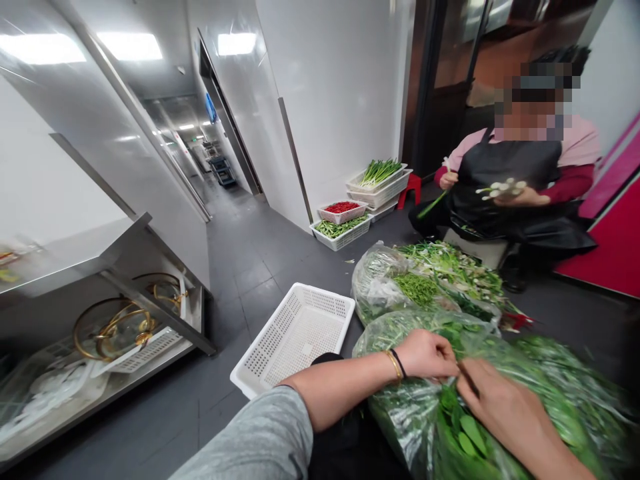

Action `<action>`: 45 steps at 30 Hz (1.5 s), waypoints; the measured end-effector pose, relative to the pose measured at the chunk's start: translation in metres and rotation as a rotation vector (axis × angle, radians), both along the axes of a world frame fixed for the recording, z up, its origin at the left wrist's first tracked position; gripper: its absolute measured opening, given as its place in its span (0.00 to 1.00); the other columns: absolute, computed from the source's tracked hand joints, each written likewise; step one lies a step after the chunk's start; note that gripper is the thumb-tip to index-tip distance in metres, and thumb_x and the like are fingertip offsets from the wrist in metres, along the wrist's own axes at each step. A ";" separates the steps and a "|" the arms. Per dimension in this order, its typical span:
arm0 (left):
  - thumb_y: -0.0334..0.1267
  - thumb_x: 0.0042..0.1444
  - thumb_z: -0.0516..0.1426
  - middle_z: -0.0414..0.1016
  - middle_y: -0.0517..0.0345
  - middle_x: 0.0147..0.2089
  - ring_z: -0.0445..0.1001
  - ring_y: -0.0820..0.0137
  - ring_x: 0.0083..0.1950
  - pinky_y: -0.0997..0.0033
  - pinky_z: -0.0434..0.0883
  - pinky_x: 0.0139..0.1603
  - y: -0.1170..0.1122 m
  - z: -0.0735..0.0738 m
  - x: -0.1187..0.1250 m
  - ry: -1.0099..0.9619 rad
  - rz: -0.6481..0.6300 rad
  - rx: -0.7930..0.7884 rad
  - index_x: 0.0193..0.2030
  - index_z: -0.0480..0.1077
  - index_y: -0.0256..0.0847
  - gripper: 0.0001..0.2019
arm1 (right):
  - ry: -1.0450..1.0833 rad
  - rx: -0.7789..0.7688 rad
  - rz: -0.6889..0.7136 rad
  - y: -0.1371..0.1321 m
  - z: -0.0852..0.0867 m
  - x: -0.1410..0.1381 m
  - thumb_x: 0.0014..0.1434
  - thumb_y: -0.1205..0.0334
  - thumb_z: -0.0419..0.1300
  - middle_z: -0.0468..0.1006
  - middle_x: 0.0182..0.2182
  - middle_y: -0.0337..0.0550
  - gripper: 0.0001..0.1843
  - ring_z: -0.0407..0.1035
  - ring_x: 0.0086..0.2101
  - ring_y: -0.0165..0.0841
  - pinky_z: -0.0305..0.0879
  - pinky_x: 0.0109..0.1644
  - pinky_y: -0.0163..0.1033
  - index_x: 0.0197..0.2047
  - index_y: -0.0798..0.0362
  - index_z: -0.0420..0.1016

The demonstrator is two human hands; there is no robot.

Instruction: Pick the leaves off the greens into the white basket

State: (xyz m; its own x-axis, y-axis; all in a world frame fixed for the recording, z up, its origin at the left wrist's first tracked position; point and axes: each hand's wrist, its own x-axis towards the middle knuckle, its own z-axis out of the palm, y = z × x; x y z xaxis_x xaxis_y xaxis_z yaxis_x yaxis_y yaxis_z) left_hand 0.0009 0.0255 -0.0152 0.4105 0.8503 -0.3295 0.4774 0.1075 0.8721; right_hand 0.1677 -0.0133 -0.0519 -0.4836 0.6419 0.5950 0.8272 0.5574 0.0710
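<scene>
A large clear plastic bag [415, 413] stuffed with leafy greens [470, 433] lies right in front of me. Above it my left hand [425, 355], with a gold bracelet and a dark band at the wrist, is closed in a pinch on the bag's plastic. My right hand [505, 403] meets it from the right, its fingers closed on the plastic too; the fingertips of both hands are close together and partly hidden. Loose leaves show through the opening below the hands.
A white perforated basket [295, 340] stands on the floor to the left. Beyond the bag are another bag [373, 280] with green vegetables and a pile of scallions [460, 267]. A co-worker [510, 167] sits at the right holding scallions. Filled baskets [345, 233] stand by the wall; a steel shelf [145, 360] is at left.
</scene>
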 end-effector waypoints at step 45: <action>0.31 0.56 0.54 0.73 0.55 0.31 0.70 0.71 0.34 0.72 0.66 0.38 0.022 -0.016 0.017 -0.104 -0.261 0.767 0.33 0.74 0.35 0.07 | 0.337 -0.138 -0.074 0.007 -0.006 0.018 0.59 0.69 0.52 0.71 0.26 0.41 0.05 0.64 0.27 0.31 0.61 0.33 0.36 0.34 0.53 0.68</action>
State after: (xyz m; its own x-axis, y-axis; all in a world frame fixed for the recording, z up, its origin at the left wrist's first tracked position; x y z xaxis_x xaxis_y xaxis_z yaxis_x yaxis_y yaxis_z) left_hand 0.0177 0.0472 -0.0309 0.6227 0.6968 0.3559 0.3175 -0.6408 0.6990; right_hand 0.1854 -0.0063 -0.0578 -0.2246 0.7530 0.6185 0.8295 0.4808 -0.2841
